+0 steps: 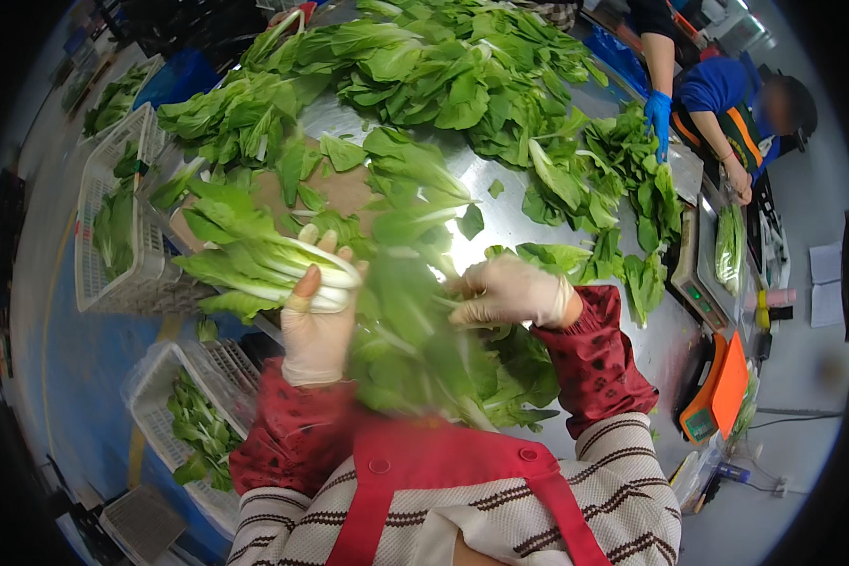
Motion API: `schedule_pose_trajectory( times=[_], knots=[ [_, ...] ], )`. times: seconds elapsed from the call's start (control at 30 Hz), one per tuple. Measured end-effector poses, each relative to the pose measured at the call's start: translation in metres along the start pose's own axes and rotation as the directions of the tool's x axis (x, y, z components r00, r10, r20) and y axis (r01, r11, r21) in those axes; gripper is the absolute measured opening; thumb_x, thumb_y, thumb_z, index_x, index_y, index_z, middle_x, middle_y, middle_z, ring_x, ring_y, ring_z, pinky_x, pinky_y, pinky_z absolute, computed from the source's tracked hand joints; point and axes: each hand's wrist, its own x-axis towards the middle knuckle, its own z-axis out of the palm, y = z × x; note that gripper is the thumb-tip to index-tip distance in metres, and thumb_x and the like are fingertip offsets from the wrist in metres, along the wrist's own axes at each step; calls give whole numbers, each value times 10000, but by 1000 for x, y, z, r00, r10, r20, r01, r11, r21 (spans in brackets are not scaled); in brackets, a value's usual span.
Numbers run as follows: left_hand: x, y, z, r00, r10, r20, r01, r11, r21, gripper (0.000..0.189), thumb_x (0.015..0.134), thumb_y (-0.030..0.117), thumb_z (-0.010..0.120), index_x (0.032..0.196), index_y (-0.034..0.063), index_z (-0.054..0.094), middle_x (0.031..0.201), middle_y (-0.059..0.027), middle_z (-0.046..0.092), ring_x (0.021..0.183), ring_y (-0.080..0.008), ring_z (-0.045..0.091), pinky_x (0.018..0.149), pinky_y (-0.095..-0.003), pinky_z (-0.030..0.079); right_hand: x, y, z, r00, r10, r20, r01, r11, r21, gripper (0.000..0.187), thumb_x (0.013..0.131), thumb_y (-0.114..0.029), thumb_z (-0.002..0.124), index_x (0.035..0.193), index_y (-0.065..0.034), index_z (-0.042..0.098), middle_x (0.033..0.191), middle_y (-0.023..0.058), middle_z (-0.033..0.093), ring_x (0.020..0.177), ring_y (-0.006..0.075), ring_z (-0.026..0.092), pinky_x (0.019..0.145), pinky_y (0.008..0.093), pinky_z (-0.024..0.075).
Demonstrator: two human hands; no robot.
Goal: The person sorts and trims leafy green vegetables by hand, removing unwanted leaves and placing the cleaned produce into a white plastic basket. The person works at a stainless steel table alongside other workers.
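Note:
My left hand (pixel 320 339), in a thin pale glove, grips a bunch of leafy greens (pixel 318 279) by its white stalks. The leaves of that bunch fan out to the left. My right hand (pixel 513 290), gloved alike, has its fingers pinched at a pale stalk of a blurred leafy green (pixel 424 318). The blurred leaves hang between my hands, and motion hides where that piece ends. More loose greens (pixel 523 375) lie below my right hand, close against my red apron (pixel 460 453).
Greens (pixel 453 78) heap across the metal table (pixel 499 201). White plastic crates (pixel 141 262) stand left, below table level. A co-worker's blue-gloved hand (pixel 658 120) touches greens at upper right; another person (pixel 722 106) handles a bag by a scale (pixel 700 262). An orange scale (pixel 711 389) sits right.

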Motion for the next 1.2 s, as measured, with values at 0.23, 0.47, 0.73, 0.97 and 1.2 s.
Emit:
schedule_pose_trajectory(
  times=[0.23,0.47,0.73,0.97,1.2],
  knots=[
    [-9,-9,-3,997,-51,60,47,997,63,638,824,114,636,1401,51,370,1262,-89,527,1071,-225,548,957,-416,465,105,79,14,577,185,-795,-413,906,-89,321,859,-211,570,1072,20,633,837,232,639,759,401,593,751,437,467],
    [-17,-22,-5,989,-137,52,135,990,39,607,818,76,640,1379,67,406,1212,-81,562,1074,-239,551,966,-419,461,54,61,29,716,540,-442,139,510,849,224,880,-224,641,953,-13,662,766,-1,627,668,86,533,607,234,427],
    [-14,-79,4,941,-332,68,334,942,-19,504,843,9,605,1318,73,449,1281,-131,539,1111,-276,547,979,-452,429,-2,0,59,544,578,-608,403,455,794,223,884,-170,617,977,32,622,838,64,638,724,119,590,661,266,492],
    [-8,-91,4,875,-476,92,483,871,-88,299,877,17,588,1167,-7,519,1085,-129,611,975,-226,599,875,-330,503,-16,-30,90,333,-107,-937,145,988,-61,185,749,-102,699,921,-88,634,824,106,594,756,275,576,670,386,451],
    [9,-61,7,879,-473,-66,475,880,20,302,864,94,608,1151,10,560,997,-146,648,913,-249,628,840,-397,520,-26,-33,85,463,-371,-805,372,906,-203,142,765,-167,697,890,-138,639,985,62,618,927,248,581,791,380,428]
  ],
)
